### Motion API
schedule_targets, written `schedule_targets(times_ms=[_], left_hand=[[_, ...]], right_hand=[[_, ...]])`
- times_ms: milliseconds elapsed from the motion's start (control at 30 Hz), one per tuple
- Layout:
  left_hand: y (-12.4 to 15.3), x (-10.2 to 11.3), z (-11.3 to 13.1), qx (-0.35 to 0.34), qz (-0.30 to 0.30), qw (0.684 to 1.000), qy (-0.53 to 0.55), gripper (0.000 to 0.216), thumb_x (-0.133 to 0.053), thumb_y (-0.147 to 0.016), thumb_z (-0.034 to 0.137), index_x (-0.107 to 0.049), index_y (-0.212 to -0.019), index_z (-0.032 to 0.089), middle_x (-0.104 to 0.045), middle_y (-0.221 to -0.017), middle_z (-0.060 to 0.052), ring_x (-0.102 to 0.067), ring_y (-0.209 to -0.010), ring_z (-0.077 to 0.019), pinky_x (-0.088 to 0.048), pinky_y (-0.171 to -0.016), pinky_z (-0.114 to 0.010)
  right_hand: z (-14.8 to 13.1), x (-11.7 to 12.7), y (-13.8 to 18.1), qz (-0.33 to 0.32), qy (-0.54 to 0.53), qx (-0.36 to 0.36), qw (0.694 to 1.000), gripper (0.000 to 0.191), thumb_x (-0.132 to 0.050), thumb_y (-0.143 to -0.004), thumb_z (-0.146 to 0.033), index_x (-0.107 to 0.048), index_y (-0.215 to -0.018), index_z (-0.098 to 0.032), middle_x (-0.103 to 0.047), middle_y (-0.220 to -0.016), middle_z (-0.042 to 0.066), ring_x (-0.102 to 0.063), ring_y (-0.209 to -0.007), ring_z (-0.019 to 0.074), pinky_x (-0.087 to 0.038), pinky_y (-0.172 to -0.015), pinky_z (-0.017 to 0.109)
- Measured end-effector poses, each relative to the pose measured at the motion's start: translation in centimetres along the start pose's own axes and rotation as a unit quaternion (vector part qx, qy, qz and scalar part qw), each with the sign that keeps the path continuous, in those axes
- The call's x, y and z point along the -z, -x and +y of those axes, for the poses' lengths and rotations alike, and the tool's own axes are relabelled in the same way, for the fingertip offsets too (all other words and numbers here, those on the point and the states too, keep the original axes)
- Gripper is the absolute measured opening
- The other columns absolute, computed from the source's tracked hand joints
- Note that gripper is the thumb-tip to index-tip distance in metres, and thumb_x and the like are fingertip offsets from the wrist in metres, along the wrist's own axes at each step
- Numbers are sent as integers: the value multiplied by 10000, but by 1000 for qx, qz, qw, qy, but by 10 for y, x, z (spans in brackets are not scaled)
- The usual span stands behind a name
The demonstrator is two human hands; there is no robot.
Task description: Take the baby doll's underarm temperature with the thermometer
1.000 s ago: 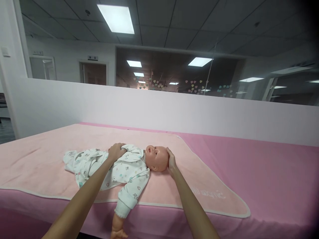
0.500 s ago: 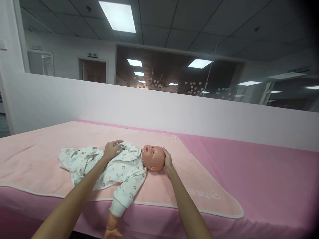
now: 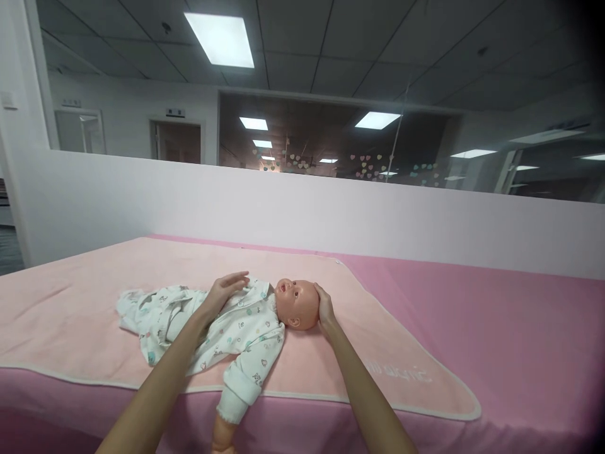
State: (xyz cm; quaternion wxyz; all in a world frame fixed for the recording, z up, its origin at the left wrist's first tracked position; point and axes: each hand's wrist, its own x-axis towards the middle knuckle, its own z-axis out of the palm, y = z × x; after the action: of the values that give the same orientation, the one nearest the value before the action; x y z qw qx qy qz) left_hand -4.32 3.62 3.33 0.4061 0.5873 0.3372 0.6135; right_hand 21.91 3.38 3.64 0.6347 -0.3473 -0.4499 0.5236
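A baby doll (image 3: 255, 312) lies on its back, its head to the right and its mouth open. It wears a white printed top and trousers; one arm hangs over the near edge of the bed. Over the doll's chest is my left hand (image 3: 227, 293), fingers stretched out and nearly flat; whether it presses on the clothing I cannot tell. My right hand (image 3: 326, 307) cups the crown of the doll's head, its fingers curved along the far side and partly hidden.
Beneath the doll spreads a peach blanket (image 3: 94, 271) with a pale border, on a pink-covered bed (image 3: 520, 328). A low white wall (image 3: 331, 214) runs behind, with glass above it.
My left hand has slid slightly towards the doll's neck, its fingers straighter. My right hand stays on the head. The whole view has shifted a little.
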Motion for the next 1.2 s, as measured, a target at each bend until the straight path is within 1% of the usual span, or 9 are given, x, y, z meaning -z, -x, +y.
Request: schedule_targets(times_ms=[133,300,400,500,567,633,800,967,1200], left_hand=[[7,-19,1,-29,-85,972,-217,438,-709,-560,375,-685,-969,221,-672,-952,-52,-587,-865,-221,-435,-773,-302],[-1,-11,-7,11,-14,988,-154,341,-623,-641,466,-717,-777,168,-697,-831,-53,-596,-846,-239,-427,-752,-299],[-7,-2,-16,46,66,996,-36,379,-648,-615,470,-709,-798,143,-693,-885,-86,-586,-910,-249,-411,-819,-317],[-10,1,-20,66,81,994,31,406,-680,-586,452,-707,-827,126,-685,-931,-115,-582,-936,-261,-398,-857,-346],[-10,0,-19,63,70,994,53,398,-682,-586,446,-708,-818,124,-688,-916,-113,-590,-914,-256,-403,-854,-352],[-9,-1,-17,53,71,994,64,377,-686,-585,435,-710,-801,127,-693,-891,-103,-595,-893,-244,-409,-849,-346],[-6,-1,-13,30,61,996,60,341,-680,-606,417,-710,-789,130,-698,-868,-85,-593,-889,-228,-407,-859,-335],[-5,0,-12,32,53,997,47,358,-668,-618,436,-709,-793,126,-692,-904,-99,-587,-923,-240,-415,-856,-342],[-2,-4,-7,26,73,997,25,330,-653,-625,410,-712,-783,127,-696,-879,-98,-590,-898,-243,-413,-826,-337]], right_hand=[[4,1,-3,-15,34,-7,999,429,-472,-731,-481,-660,-840,-111,-688,-858,102,-625,-818,240,-472,-746,341],[6,10,-2,134,205,152,957,363,-451,-746,-426,-627,-861,-131,-656,-958,99,-593,-872,224,-454,-765,337],[0,4,10,161,400,360,827,266,-446,-775,-328,-617,-871,-149,-649,-914,94,-577,-849,205,-412,-811,352],[-6,-25,21,-35,561,523,640,192,-441,-797,-225,-609,-715,-182,-635,-712,48,-562,-751,164,-347,-880,349],[-6,-55,23,-127,633,533,547,234,-420,-820,-206,-584,-654,-190,-602,-608,23,-541,-672,141,-329,-873,334],[-4,-87,19,-138,702,476,512,267,-391,-847,-224,-577,-660,-181,-612,-614,37,-536,-640,142,-331,-817,327],[7,-135,-1,-109,783,278,546,217,-432,-852,-281,-595,-850,-137,-664,-807,119,-584,-721,181,-318,-760,316],[1,-130,4,-98,765,240,589,209,-400,-836,-140,-608,-835,-143,-667,-790,124,-597,-727,192,-341,-700,293],[-52,-90,54,35,402,228,886,164,-531,-754,-298,-647,-800,-192,-674,-839,44,-604,-798,182,-444,-729,279]])
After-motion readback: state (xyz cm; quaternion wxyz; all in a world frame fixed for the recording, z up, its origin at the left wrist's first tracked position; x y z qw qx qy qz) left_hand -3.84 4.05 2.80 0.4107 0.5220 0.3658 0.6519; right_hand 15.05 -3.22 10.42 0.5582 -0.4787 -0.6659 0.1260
